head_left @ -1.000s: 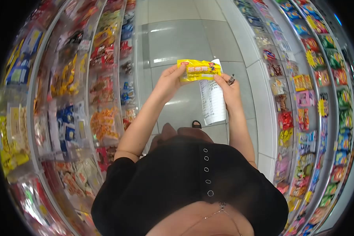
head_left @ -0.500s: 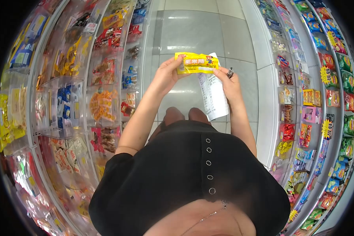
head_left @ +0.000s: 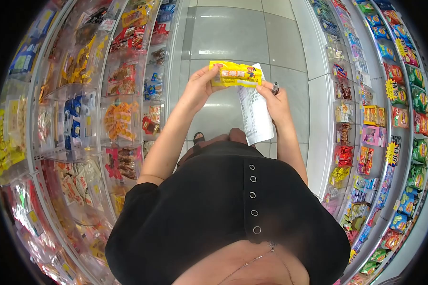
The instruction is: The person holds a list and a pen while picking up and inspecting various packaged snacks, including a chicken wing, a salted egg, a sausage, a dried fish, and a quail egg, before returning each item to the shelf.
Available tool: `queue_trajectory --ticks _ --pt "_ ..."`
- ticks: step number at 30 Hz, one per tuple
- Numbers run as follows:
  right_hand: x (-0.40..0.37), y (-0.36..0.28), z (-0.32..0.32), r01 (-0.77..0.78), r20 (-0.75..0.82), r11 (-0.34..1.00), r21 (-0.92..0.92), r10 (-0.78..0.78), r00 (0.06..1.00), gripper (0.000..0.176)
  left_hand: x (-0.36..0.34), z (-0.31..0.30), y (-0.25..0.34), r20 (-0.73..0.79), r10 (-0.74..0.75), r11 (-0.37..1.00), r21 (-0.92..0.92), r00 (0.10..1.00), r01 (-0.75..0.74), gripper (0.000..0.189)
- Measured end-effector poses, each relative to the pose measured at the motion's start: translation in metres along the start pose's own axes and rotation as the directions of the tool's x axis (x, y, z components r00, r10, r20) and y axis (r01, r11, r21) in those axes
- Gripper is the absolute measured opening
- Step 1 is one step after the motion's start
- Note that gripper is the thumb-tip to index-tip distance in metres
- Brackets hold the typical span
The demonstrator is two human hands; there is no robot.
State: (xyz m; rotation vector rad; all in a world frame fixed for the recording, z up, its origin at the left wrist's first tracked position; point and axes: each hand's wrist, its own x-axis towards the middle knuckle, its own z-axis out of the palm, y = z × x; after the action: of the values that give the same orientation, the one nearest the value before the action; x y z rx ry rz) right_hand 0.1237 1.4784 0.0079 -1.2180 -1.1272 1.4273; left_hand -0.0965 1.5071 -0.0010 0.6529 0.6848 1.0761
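Observation:
Held out in front of me is a yellow snack packet point(head_left: 237, 75) with printed characters and a small cartoon figure at its right end. My left hand point(head_left: 202, 89) pinches its left end, thumb on top. At the lower right corner, my right hand point(head_left: 274, 100) grips the packet too. A long printed paper list point(head_left: 257, 118) hangs beneath the packet from the right hand. A dark pen point(head_left: 275, 88) sticks up between the right hand's fingers.
Shelves of clear bins with bagged snacks point(head_left: 121, 118) line my left side. Racks of small packets point(head_left: 345, 156) and chip bags point(head_left: 421, 111) run along my right. Grey floor tiles point(head_left: 230, 35) stretch between them.
Both hands and the packet have shifted slightly left and up. The shelves have slid a little in view, and a sandalled foot now shows at the left below my hands.

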Motion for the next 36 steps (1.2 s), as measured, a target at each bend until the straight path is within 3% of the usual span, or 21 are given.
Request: queue_trajectory --ticks 8,10,13,15,16,17,21,24,29,33,36 --pt "-0.005 0.005 0.000 -0.050 0.028 0.998 0.037 0.049 0.998 0.023 -0.011 0.001 -0.002 -0.033 0.004 1.000 -0.029 0.999 -0.005 0.029" --pt "-0.006 0.002 0.003 -0.058 0.046 0.997 0.044 0.056 0.997 0.022 -0.016 0.004 -0.002 -0.064 0.022 0.991 0.136 0.998 -0.013 0.030" --pt "-0.002 0.014 -0.004 0.055 0.085 0.988 -0.146 -0.043 0.995 0.020 -0.025 0.011 -0.006 -0.105 0.084 0.961 0.272 0.991 -0.053 0.035" --pt "-0.004 0.005 0.006 0.037 0.086 0.977 -0.209 -0.020 0.996 0.018 -0.031 0.002 -0.009 -0.136 0.069 0.920 0.392 0.988 -0.011 0.037" --pt "0.003 0.017 0.005 0.009 0.098 0.986 -0.169 0.007 0.995 0.020 -0.036 0.001 -0.011 -0.153 0.090 0.937 0.347 0.984 -0.032 0.040" --pt "0.007 0.023 0.015 0.009 0.121 0.998 -0.065 -0.001 0.993 0.023 -0.040 -0.014 -0.020 -0.108 0.124 0.906 0.417 0.986 -0.068 0.041" --pt "0.010 0.033 0.034 -0.098 0.315 0.995 -0.032 0.103 0.943 0.028 -0.088 -0.017 -0.036 -0.259 0.118 0.960 0.276 0.959 -0.044 0.037" --pt "0.009 0.054 0.070 -0.125 0.507 0.985 -0.122 0.170 0.845 0.027 -0.145 -0.027 -0.058 -0.466 0.130 0.990 0.109 0.875 -0.088 0.036" --pt "-0.013 0.083 0.131 -0.150 0.603 0.948 -0.279 0.295 0.741 0.021 -0.208 -0.054 -0.118 -0.744 0.121 0.969 -0.055 0.658 -0.241 0.037" --pt "-0.030 0.101 0.142 -0.108 0.702 0.936 -0.334 0.324 0.634 0.017 -0.238 -0.059 -0.153 -0.826 0.142 0.927 -0.082 0.545 -0.366 0.034" --pt "-0.037 0.116 0.143 -0.057 0.701 0.924 -0.378 0.326 0.634 0.018 -0.258 -0.065 -0.169 -0.880 0.141 0.891 -0.087 0.453 -0.446 0.031"
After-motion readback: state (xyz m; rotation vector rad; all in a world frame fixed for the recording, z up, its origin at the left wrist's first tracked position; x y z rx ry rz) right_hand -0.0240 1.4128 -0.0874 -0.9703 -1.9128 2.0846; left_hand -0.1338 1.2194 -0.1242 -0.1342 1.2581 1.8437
